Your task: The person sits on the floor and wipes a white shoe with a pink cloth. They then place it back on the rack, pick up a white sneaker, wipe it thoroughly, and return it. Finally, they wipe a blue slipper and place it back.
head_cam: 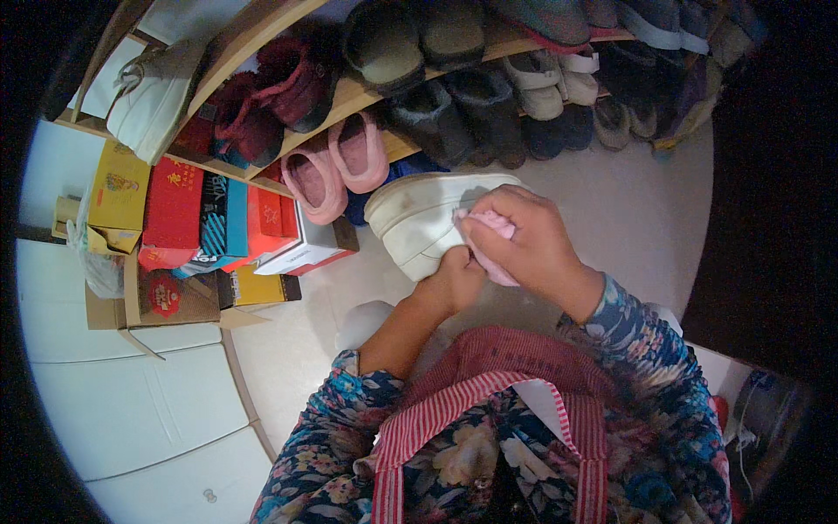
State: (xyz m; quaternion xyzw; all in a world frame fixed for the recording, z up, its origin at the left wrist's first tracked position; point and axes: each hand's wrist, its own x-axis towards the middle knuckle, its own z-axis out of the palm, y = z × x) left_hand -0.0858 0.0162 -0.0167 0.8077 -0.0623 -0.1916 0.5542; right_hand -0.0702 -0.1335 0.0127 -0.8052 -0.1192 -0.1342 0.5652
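A white shoe (416,226) is held up in front of me, its toe turned to the left and its pale sole edge along the top. My left hand (453,281) grips it from below, the thumb pressed against the upper. In my right hand (533,239) is a bunched pink cloth (492,226), pressed against the shoe's upper near the opening. Part of the cloth hangs down below the fingers. The heel end of the shoe is hidden behind my right hand.
A wooden shoe rack (366,98) with several pairs stands ahead, with pink slippers (314,187) on its lower level. Another white shoe (154,98) leans at the upper left. Stacked shoe boxes (173,209), an open cardboard box (173,298) and white cabinet doors (131,406) are on the left.
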